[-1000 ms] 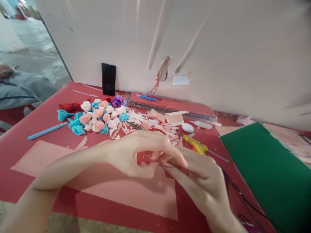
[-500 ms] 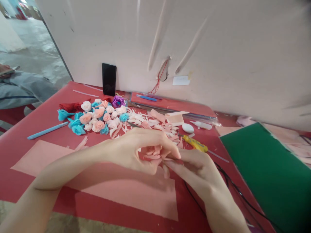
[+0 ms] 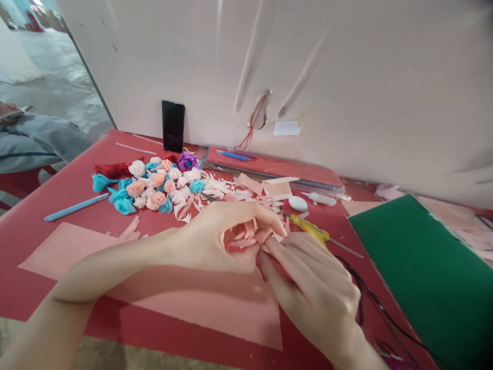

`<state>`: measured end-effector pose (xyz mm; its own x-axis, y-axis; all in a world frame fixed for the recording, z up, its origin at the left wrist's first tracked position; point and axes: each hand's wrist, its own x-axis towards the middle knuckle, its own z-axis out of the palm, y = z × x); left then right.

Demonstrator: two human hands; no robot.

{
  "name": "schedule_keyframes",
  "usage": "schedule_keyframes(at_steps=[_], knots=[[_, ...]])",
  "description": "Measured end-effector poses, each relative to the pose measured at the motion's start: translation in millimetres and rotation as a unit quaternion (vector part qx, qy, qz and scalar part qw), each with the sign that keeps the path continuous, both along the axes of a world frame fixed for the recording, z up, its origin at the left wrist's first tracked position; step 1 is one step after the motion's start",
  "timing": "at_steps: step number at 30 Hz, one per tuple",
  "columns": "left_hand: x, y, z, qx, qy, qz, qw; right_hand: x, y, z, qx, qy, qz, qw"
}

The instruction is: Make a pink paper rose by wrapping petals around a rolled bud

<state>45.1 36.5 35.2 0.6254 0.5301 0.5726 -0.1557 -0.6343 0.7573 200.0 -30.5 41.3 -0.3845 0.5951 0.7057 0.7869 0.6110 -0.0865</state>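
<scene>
Curled around a pink paper flower (image 3: 246,234), my left hand (image 3: 215,234) pinches its base between thumb and fingers. My right hand (image 3: 311,288) meets it from the right, fingertips pressed together on the flower's lower end. Part of the flower is hidden by my fingers. Below both hands lies a pink paper sheet (image 3: 215,308) on the red table (image 3: 127,336). Just beyond them is a scatter of pink and white paper scraps (image 3: 219,187). A yellow-handled glue gun or similar tool (image 3: 310,228) rests behind my right hand.
Finished paper flowers (image 3: 156,200) are heaped at back left, near a blue stick (image 3: 76,207). A phone (image 3: 173,126) leans on the white wall. Also here are a green board (image 3: 427,272), a white oval object (image 3: 298,203) and a black cable (image 3: 379,303). At left sits a person (image 3: 34,139).
My right hand has turned over, its back now facing up, and its fingers have closed on the flower's base. My left hand has barely shifted.
</scene>
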Motion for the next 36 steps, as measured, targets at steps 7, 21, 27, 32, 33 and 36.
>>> schedule_keyframes(at_steps=[7,21,27,32,33,36], knots=[[0,1,-0.3,0.036,-0.009,0.007,0.999,0,-1,-1.6,0.028,-0.034,-0.012,0.999],[5,-2,-1.7,0.122,-0.006,0.075,0.990,0,2,-8.3,0.046,-0.067,-0.024,0.996],[6,0,-2.8,0.136,-0.005,0.073,0.988,-2,1,-8.1,0.040,-0.081,-0.018,0.996],[4,3,2.8,0.115,-0.036,0.043,0.992,0,3,-6.1,0.031,-0.053,-0.002,0.998],[3,3,4.3,0.113,-0.054,0.046,0.991,2,5,-5.6,0.029,-0.029,0.002,0.999],[1,4,7.8,0.122,-0.095,0.080,0.985,7,11,-3.8,-0.011,0.083,0.014,0.996]])
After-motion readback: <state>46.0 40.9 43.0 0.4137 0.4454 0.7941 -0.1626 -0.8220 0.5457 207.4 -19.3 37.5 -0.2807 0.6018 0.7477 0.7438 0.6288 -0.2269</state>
